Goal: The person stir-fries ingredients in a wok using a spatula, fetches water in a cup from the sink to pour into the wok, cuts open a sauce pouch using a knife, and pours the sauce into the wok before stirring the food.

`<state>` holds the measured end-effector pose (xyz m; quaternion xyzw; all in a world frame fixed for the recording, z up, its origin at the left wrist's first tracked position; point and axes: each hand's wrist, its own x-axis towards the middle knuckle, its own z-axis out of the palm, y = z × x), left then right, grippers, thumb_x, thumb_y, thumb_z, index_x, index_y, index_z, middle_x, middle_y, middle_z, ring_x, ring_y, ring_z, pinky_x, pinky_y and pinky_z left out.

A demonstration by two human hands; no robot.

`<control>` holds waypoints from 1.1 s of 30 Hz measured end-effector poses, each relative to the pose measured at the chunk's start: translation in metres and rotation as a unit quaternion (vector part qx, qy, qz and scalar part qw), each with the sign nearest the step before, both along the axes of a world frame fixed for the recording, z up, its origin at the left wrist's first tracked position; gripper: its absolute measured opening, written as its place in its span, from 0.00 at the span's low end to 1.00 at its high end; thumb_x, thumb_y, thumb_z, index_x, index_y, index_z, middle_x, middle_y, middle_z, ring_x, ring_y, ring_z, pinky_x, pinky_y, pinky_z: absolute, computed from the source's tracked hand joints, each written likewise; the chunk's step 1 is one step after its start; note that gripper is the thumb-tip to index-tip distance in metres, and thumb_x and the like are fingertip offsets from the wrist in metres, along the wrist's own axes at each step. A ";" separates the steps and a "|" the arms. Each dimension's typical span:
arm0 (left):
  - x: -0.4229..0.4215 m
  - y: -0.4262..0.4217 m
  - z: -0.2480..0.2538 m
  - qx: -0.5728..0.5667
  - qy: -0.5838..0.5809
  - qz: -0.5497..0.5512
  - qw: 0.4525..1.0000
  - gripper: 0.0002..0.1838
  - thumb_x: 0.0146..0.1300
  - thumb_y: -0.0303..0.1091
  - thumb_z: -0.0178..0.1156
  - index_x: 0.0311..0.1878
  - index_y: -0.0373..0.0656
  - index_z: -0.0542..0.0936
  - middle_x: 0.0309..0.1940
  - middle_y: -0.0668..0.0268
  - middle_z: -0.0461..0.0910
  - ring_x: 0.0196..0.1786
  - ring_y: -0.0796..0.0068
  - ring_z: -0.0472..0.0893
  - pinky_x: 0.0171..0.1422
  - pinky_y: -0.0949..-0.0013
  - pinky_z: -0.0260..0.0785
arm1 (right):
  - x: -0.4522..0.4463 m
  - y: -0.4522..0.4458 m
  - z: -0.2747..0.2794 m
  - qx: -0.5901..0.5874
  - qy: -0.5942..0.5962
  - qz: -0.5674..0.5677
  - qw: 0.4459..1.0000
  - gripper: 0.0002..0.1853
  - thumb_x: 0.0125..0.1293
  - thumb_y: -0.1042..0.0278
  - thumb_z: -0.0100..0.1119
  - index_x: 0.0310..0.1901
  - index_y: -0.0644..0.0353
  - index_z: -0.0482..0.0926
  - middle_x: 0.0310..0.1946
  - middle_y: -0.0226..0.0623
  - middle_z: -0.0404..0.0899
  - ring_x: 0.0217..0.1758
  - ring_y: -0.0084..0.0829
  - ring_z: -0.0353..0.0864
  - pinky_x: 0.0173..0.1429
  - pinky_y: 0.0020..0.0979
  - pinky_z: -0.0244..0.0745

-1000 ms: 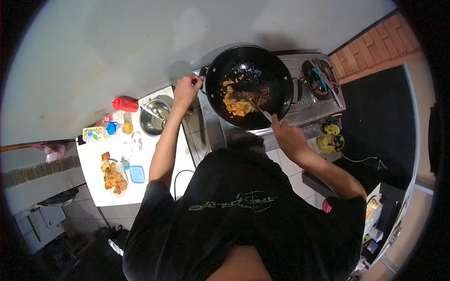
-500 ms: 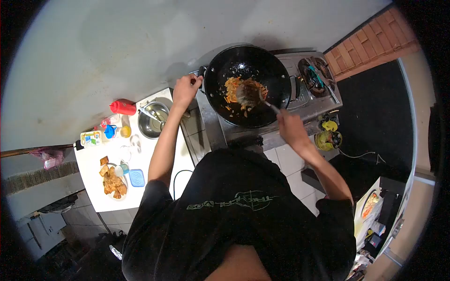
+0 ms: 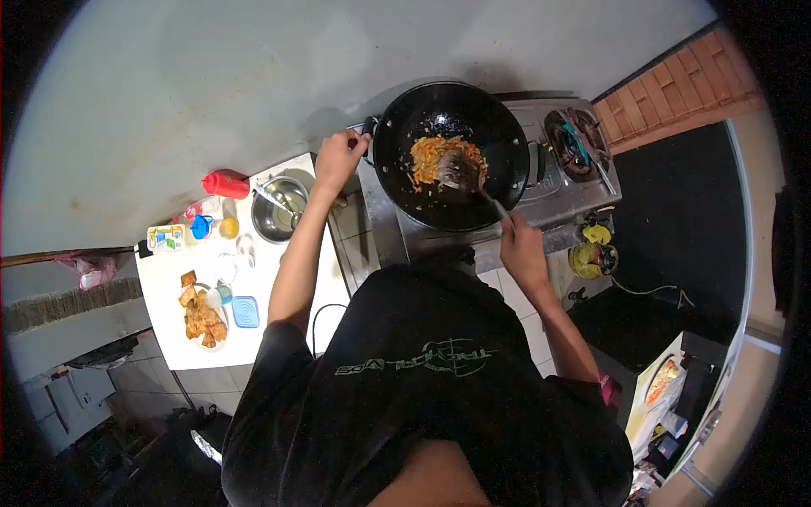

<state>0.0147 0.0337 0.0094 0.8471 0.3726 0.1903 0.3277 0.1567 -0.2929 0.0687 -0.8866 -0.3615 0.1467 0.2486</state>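
Black round two-handled wok [image 3: 494, 127] is sitting on the left part of a silvery metal stove [image 3: 549, 203], its bulk hiding whatever burner is under it. Shredded orange and yellow food [image 3: 431, 152] is lying heaped in the middle of the wok, with small bits clinging to the dark surface around it. Long-handled spatula [image 3: 460, 171] is leaning in from the near right side, its broad head covering part of the heap; the head is looking streaky, and I cannot tell slots from smears. The person's right hand [image 3: 525, 249] is closing its fingers round the spatula's handle and hiding the end of it. The left hand [image 3: 340, 160] is pinching the wok's black left side handle [image 3: 369, 135] between thumb and bent fingers, though the fingertips are partly hiding from me. On the white table [image 3: 287, 275] to the left, a round steel bowl [image 3: 270, 221] is standing partly behind the left forearm, and golden-brown fried pieces [image 3: 201, 321] are covering most of their pale plate [image 3: 223, 331]
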 end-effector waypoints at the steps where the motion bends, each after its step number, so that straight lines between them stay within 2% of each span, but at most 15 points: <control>1: 0.001 0.000 0.001 -0.006 0.008 0.005 1.000 0.20 0.62 0.48 0.60 0.33 0.38 0.83 0.25 0.52 0.82 0.31 0.50 0.82 0.39 0.57 0.72 | 0.002 -0.001 0.008 0.022 0.044 -0.020 0.999 0.12 0.69 0.69 0.50 0.43 0.71 0.76 0.25 0.62 0.77 0.35 0.63 0.78 0.39 0.53 0.70; 4: 0.001 0.001 -0.004 -0.001 0.009 0.010 1.000 0.20 0.63 0.49 0.60 0.33 0.38 0.83 0.25 0.52 0.82 0.31 0.50 0.82 0.39 0.57 0.72 | -0.002 -0.010 0.028 0.072 0.038 0.019 0.996 0.10 0.68 0.69 0.50 0.42 0.69 0.76 0.25 0.62 0.76 0.34 0.63 0.78 0.36 0.54 0.70; 8: 0.001 0.003 -0.011 0.009 -0.007 0.007 1.000 0.20 0.63 0.49 0.60 0.33 0.38 0.83 0.26 0.53 0.82 0.32 0.51 0.82 0.39 0.57 0.72 | 0.001 -0.011 0.000 0.075 0.092 0.052 0.992 0.09 0.68 0.69 0.50 0.39 0.68 0.75 0.26 0.63 0.76 0.33 0.63 0.77 0.35 0.56 0.69; 11: 0.001 0.004 -0.009 -0.010 0.003 0.004 1.000 0.20 0.63 0.49 0.60 0.33 0.37 0.83 0.27 0.53 0.83 0.32 0.51 0.82 0.40 0.57 0.73 | 0.026 0.003 -0.006 0.059 -0.029 0.051 0.997 0.09 0.67 0.70 0.51 0.37 0.69 0.75 0.27 0.64 0.76 0.34 0.64 0.77 0.37 0.56 0.72; 13: 0.001 0.003 -0.004 -0.005 0.006 0.002 1.000 0.20 0.63 0.48 0.59 0.33 0.37 0.83 0.27 0.53 0.83 0.32 0.51 0.82 0.40 0.57 0.73 | 0.055 0.016 0.020 0.024 -0.080 0.088 0.993 0.08 0.65 0.73 0.50 0.37 0.69 0.76 0.26 0.64 0.77 0.35 0.61 0.79 0.38 0.55 0.74; 15: 0.001 0.001 -0.002 0.001 0.012 -0.007 1.000 0.20 0.63 0.48 0.59 0.34 0.37 0.83 0.27 0.53 0.83 0.32 0.51 0.82 0.40 0.57 0.73 | 0.080 0.035 0.051 -0.062 -0.088 0.072 0.992 0.11 0.67 0.68 0.51 0.35 0.69 0.76 0.28 0.62 0.77 0.38 0.61 0.78 0.42 0.54 0.72; 17: 0.002 0.000 0.000 0.010 0.014 -0.006 1.000 0.20 0.63 0.48 0.59 0.34 0.37 0.83 0.27 0.53 0.83 0.32 0.50 0.82 0.40 0.57 0.73 | 0.111 0.058 0.063 -0.125 -0.181 0.127 0.967 0.12 0.66 0.66 0.52 0.36 0.68 0.77 0.31 0.63 0.78 0.40 0.59 0.79 0.45 0.53 0.73; 19: 0.002 0.000 0.000 0.011 0.009 -0.010 1.000 0.20 0.64 0.47 0.59 0.34 0.35 0.82 0.26 0.52 0.81 0.31 0.51 0.81 0.39 0.59 0.71 | 0.138 0.095 0.065 -0.211 -0.175 0.209 0.939 0.13 0.65 0.64 0.54 0.36 0.69 0.78 0.35 0.62 0.79 0.43 0.56 0.80 0.46 0.50 0.74; 21: 0.002 0.000 -0.004 0.010 0.004 -0.010 1.000 0.20 0.64 0.46 0.60 0.35 0.34 0.81 0.26 0.50 0.80 0.30 0.51 0.79 0.38 0.61 0.70 | 0.159 0.130 0.022 -0.260 -0.168 0.228 0.923 0.14 0.64 0.61 0.56 0.36 0.67 0.80 0.36 0.60 0.80 0.44 0.54 0.80 0.47 0.48 0.74; 26: -0.001 0.002 -0.008 0.012 -0.005 -0.012 1.000 0.19 0.64 0.45 0.60 0.35 0.34 0.81 0.25 0.50 0.80 0.28 0.53 0.80 0.38 0.60 0.70 | 0.138 0.147 0.057 -0.177 -0.104 0.295 0.933 0.15 0.62 0.59 0.60 0.39 0.64 0.83 0.37 0.55 0.82 0.43 0.53 0.83 0.49 0.48 0.77; 28: 0.000 0.001 -0.006 0.008 -0.001 -0.007 1.000 0.19 0.64 0.46 0.59 0.34 0.35 0.82 0.25 0.51 0.81 0.30 0.51 0.80 0.38 0.58 0.71 | 0.141 0.149 0.089 -0.163 -0.197 0.354 0.900 0.13 0.64 0.59 0.58 0.39 0.61 0.84 0.38 0.53 0.83 0.45 0.52 0.82 0.49 0.48 0.77; 29: 0.000 0.001 -0.004 0.007 0.002 -0.009 1.000 0.19 0.64 0.47 0.58 0.33 0.37 0.82 0.26 0.52 0.82 0.31 0.49 0.81 0.39 0.55 0.71 | 0.153 0.154 0.087 -0.128 -0.240 0.379 0.885 0.14 0.66 0.57 0.56 0.39 0.59 0.83 0.33 0.53 0.82 0.43 0.51 0.83 0.47 0.48 0.77; 30: 0.000 0.000 -0.004 0.010 0.003 -0.009 1.000 0.19 0.64 0.47 0.58 0.33 0.37 0.82 0.26 0.52 0.82 0.31 0.49 0.81 0.39 0.55 0.71 | 0.162 0.162 0.080 -0.126 -0.240 0.379 0.885 0.14 0.66 0.57 0.56 0.39 0.59 0.83 0.33 0.53 0.82 0.43 0.51 0.83 0.47 0.48 0.77; 32: 0.001 -0.001 -0.004 0.038 0.010 -0.004 0.999 0.20 0.64 0.47 0.58 0.33 0.36 0.82 0.26 0.52 0.82 0.32 0.50 0.81 0.39 0.56 0.71 | 0.179 0.177 0.051 0.007 -0.365 0.422 0.829 0.13 0.67 0.56 0.53 0.39 0.57 0.80 0.25 0.51 0.80 0.36 0.52 0.82 0.42 0.50 0.77; 33: 0.003 -0.001 -0.002 0.039 0.012 -0.006 0.999 0.20 0.64 0.47 0.58 0.33 0.36 0.82 0.26 0.52 0.82 0.32 0.50 0.81 0.39 0.56 0.71 | 0.182 0.182 0.039 0.001 -0.376 0.435 0.818 0.12 0.69 0.57 0.50 0.44 0.54 0.77 0.28 0.44 0.79 0.35 0.49 0.80 0.41 0.48 0.74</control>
